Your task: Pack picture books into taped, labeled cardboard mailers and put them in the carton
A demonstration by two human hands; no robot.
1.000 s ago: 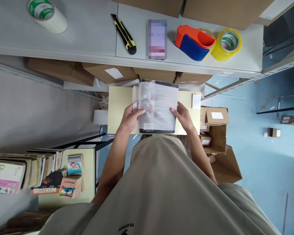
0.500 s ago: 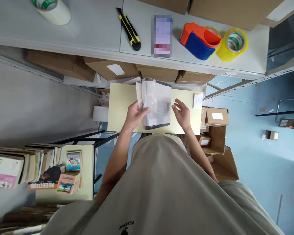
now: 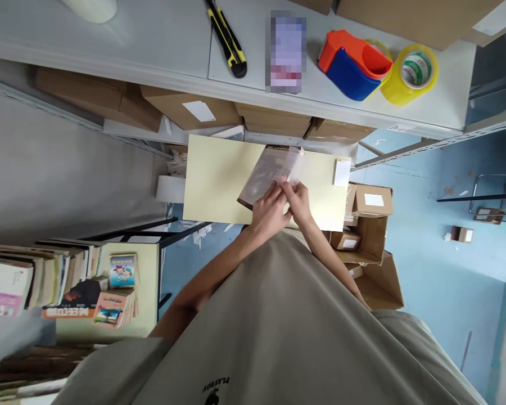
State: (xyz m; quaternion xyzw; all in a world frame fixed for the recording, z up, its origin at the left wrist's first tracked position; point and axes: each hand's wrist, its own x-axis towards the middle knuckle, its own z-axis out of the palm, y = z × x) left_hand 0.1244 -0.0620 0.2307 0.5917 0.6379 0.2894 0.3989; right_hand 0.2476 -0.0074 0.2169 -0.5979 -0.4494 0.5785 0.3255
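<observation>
A book (image 3: pixel 263 171) in a translucent whitish wrap lies tilted on the pale yellow table (image 3: pixel 215 180), its dark edges showing through. My left hand (image 3: pixel 271 211) rests on the lower part of the cover with fingers stretched out over it. Against the book's right side, my right hand (image 3: pixel 298 202) has its fingers bent in on the wrap, the tips meeting those of my left hand. What lies under the right fingers is partly hidden.
Above the table runs a grey shelf (image 3: pixel 164 53) with a yellow-black box cutter (image 3: pixel 227 42), a blurred-out item (image 3: pixel 287 53), a red-blue tape dispenser (image 3: pixel 354 64) and a yellow tape roll (image 3: pixel 409 73). A white pad (image 3: pixel 342 172) sits at the table's right. Cardboard boxes (image 3: pixel 369 230) stand beside it; books (image 3: pixel 46 275) are at left.
The book has turned to a slant and its covering now wraps over the right side. My left hand moved right onto the cover; my right hand came in from the side to touch it.
</observation>
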